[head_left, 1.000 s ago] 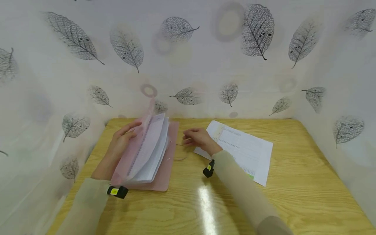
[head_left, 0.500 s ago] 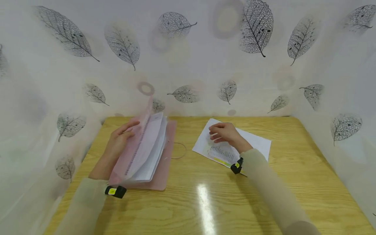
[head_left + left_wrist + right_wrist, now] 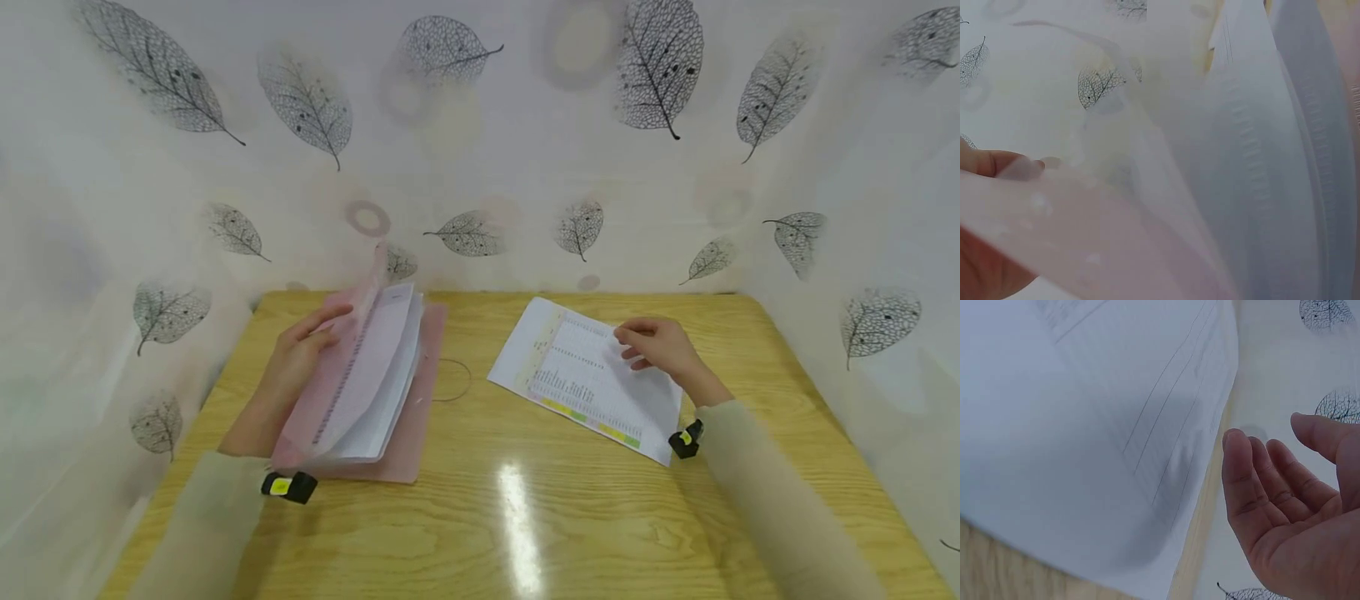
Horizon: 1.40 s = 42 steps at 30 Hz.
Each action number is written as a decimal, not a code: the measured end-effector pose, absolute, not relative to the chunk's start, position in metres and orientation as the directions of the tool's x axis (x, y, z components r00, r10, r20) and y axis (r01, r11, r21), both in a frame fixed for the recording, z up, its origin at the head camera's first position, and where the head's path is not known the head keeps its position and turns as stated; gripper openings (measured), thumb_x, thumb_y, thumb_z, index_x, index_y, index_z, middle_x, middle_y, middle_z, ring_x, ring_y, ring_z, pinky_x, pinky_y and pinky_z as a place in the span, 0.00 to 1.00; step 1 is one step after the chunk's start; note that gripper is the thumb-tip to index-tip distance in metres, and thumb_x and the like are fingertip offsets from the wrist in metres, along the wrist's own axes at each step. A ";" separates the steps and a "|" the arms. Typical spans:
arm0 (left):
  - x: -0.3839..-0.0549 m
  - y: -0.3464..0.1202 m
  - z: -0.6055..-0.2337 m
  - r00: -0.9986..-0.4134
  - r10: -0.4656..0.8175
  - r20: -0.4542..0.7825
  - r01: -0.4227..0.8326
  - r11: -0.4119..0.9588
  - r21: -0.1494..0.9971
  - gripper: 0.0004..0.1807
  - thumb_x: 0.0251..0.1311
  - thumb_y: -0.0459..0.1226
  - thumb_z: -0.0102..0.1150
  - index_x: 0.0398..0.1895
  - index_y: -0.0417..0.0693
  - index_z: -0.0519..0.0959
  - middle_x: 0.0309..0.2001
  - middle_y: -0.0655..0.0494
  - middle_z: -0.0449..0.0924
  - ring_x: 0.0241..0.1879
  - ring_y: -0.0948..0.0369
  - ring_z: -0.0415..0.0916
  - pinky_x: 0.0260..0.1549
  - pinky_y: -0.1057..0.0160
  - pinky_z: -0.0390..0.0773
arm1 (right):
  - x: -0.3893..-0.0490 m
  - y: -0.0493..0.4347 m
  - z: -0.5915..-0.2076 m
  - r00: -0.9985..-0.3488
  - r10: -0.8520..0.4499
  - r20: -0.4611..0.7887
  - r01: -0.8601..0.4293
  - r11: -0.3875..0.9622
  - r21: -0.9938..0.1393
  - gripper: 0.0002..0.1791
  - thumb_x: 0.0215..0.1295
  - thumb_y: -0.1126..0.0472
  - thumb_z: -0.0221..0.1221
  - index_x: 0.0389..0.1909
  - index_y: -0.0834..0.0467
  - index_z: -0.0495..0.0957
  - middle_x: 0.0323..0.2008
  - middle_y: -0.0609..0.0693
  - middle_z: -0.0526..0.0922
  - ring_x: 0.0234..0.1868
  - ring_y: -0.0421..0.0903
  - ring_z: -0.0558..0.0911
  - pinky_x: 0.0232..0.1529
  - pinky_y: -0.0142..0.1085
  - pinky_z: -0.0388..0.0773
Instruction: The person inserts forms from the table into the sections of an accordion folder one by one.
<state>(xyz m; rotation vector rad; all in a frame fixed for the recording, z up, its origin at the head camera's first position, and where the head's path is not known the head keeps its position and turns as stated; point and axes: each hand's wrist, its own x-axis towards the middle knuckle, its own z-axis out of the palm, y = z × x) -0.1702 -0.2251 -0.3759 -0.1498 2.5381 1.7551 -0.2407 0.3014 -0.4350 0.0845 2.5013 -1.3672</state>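
Observation:
On the left of the table lies a pink translucent folder (image 3: 427, 392) with its front cover raised. My left hand (image 3: 300, 354) grips that cover (image 3: 1085, 231) at its outer edge, the thumb on one side and fingers on the other. Inside, several white pages (image 3: 382, 383) fan out, loosely upright. My right hand (image 3: 656, 346) is over the right part of a printed white sheet (image 3: 517, 358), which has coloured blocks along its lower edge. In the right wrist view its fingers (image 3: 1241, 487) are loosely bent, the thumb stands apart, and nothing lies between them.
A thin elastic loop (image 3: 468, 379) sticks out from the folder's right side onto the wooden table (image 3: 420, 533). A leaf-patterned white curtain (image 3: 525, 158) encloses the back and both sides. Each wrist carries a small black camera (image 3: 288, 486).
My right hand has moved right, from beside the folder across the printed sheet to its right part. The left hand keeps holding the cover raised.

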 end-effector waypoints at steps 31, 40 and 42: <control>-0.168 -0.224 -0.372 -0.993 -0.056 -0.104 -0.117 0.356 0.927 0.26 0.79 0.36 0.45 0.77 0.48 0.70 0.84 0.55 0.55 0.83 0.53 0.49 0.77 0.45 0.53 | -0.229 0.418 -0.451 -0.932 0.029 -0.362 0.334 0.455 -0.825 0.37 0.82 0.49 0.52 0.75 0.76 0.60 0.36 0.31 0.84 0.37 0.34 0.89 0.43 0.37 0.87; -0.170 -0.225 -0.375 -0.992 -0.053 -0.115 -0.126 0.338 0.933 0.26 0.79 0.35 0.46 0.78 0.48 0.70 0.84 0.56 0.55 0.84 0.55 0.48 0.78 0.47 0.52 | -0.230 0.419 -0.455 -0.920 0.036 -0.391 0.371 0.409 -0.834 0.38 0.82 0.50 0.52 0.76 0.76 0.58 0.35 0.31 0.83 0.36 0.33 0.88 0.44 0.37 0.88; -0.170 -0.225 -0.375 -0.992 -0.054 -0.110 -0.122 0.345 0.931 0.26 0.79 0.35 0.45 0.78 0.48 0.70 0.84 0.55 0.55 0.84 0.55 0.48 0.78 0.46 0.52 | -0.230 0.418 -0.456 -0.919 0.043 -0.392 0.377 0.383 -0.843 0.37 0.81 0.52 0.53 0.75 0.77 0.59 0.34 0.32 0.84 0.35 0.34 0.88 0.43 0.36 0.88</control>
